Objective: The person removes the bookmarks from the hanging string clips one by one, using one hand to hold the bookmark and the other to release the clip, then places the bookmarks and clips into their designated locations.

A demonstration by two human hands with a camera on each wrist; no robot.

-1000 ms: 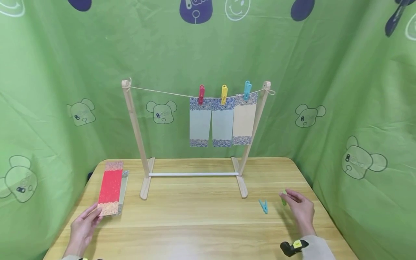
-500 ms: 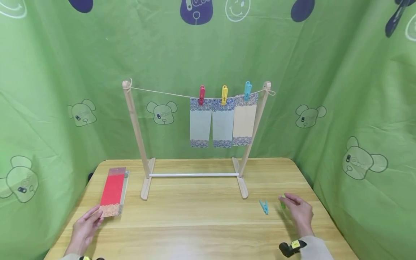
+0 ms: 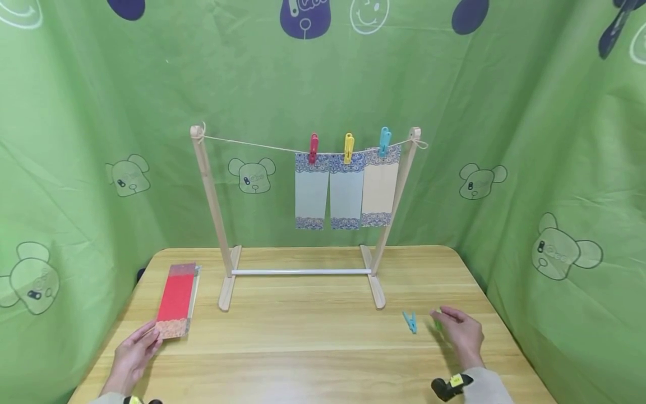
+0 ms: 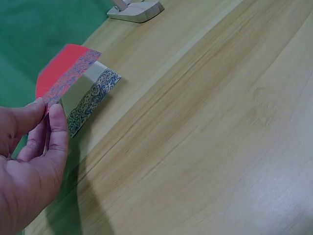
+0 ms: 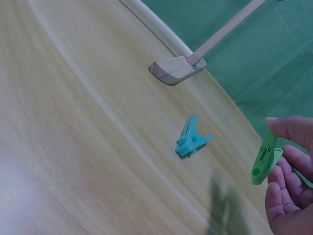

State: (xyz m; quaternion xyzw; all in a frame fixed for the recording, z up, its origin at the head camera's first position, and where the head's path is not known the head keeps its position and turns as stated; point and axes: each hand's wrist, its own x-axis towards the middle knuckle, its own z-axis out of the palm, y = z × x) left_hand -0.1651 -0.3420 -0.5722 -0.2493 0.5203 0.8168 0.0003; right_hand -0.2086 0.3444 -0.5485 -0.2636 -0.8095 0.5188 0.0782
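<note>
My left hand pinches the near end of a red card with lacy patterned ends, between thumb and fingertips. Partly covered by it, a pale card with a dark blue patterned border shows below; whether it rests on the table cannot be told. At the right, my right hand holds a green clothes peg between thumb and fingers, above the table. A blue clothes peg lies on the tabletop just left of that hand.
A wooden stand carries a string. Red, yellow and blue pegs hold three patterned cards on its right half. Green cloth surrounds the wooden table.
The red card's far end has dropped toward me, and my left hand has shifted slightly right. My right hand has moved a little left and nearer, still holding the green peg.
</note>
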